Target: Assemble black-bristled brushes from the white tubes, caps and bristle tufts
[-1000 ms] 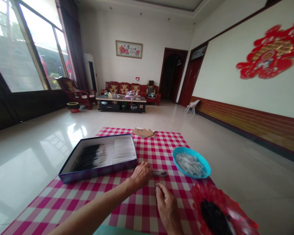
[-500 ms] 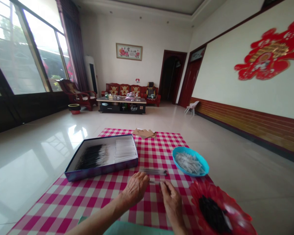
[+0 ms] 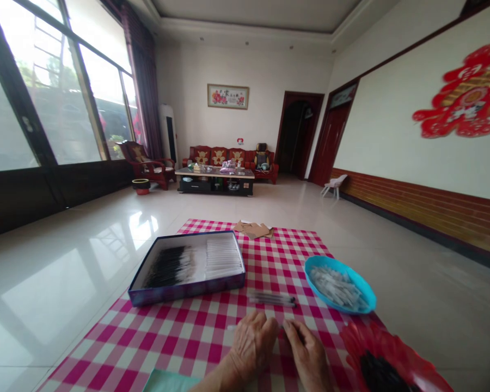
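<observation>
My left hand (image 3: 253,338) is closed around a thin pale pen barrel (image 3: 231,328), whose end pokes out on the left. Beside it, my right hand (image 3: 308,351) is pinched close to the left fist; what lies between its fingertips is too small and hidden to make out. A few pens (image 3: 271,298) with dark ends lie on the cloth just beyond both hands. Left of them stands a shallow box (image 3: 188,291), with thin black-and-clear sticks (image 3: 167,265) on one side and a row of white tubes (image 3: 223,257) on the other.
A blue bowl (image 3: 367,305) of clear plastic pieces (image 3: 337,286) stands to the right. Nearer is a red petal-edged bowl (image 3: 416,354) with small black parts (image 3: 379,375). Torn cardboard (image 3: 256,230) lies at the far edge of the checked cloth (image 3: 118,348).
The view has swung left and up, so everything sits farther right and lower. My hands have come closer together; the barrel that showed between them now pokes out left of my left hand.
</observation>
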Demonstrator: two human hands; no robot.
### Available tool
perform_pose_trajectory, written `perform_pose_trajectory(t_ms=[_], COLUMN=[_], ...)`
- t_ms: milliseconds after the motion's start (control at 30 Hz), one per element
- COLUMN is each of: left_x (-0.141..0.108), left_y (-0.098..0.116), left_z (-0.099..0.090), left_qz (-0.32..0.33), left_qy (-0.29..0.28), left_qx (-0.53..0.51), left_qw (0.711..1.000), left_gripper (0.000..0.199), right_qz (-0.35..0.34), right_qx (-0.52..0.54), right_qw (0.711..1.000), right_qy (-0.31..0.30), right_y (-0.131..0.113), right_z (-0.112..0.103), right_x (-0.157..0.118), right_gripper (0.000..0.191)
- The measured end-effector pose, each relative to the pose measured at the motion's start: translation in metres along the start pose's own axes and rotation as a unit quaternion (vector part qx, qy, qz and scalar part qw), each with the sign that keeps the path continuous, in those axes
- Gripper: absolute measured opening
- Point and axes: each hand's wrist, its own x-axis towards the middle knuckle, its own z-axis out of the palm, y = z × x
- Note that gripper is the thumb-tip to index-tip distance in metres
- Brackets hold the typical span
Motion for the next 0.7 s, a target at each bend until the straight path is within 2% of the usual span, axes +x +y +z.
perform_pose_trajectory(t_ms=[167,367,467,533,700], left_x=[0.000,-0.001,0.000,0.000,0.000], left_y=[-0.004,-0.008,-0.008,-0.008,-0.006], left_z=[0.001,0.000,-0.002,-0.003,-0.003], left_qz=[-0.006,-0.014,-0.017,-0.019,-0.021], left_qy=[-0.035,-0.070,-0.077,-0.075,-0.066], left_qx=[-0.018,-0.031,-0.033,-0.033,-0.024], left_qw=[0.999,0.997,0.996,0.996,0.997], left_gripper=[0.014,0.015,0.016,0.017,0.022], right_qz=[-0.002,-0.043,-0.034,-0.021,-0.015], right_qx=[0.035,0.039,0.077,0.084,-0.012], right_qw=[0.999,0.996,0.993,0.993,0.999], right_qy=[-0.031,-0.071,-0.084,-0.076,-0.035], right_y=[-0.001,-0.011,-0.014,-0.015,-0.013], right_z=[-0.004,-0.007,-0.005,-0.003,0.002], right_x=[0.001,-0.003,-0.005,-0.005,-0.004], right_gripper=[0.035,0.023,0.026,0.029,0.034])
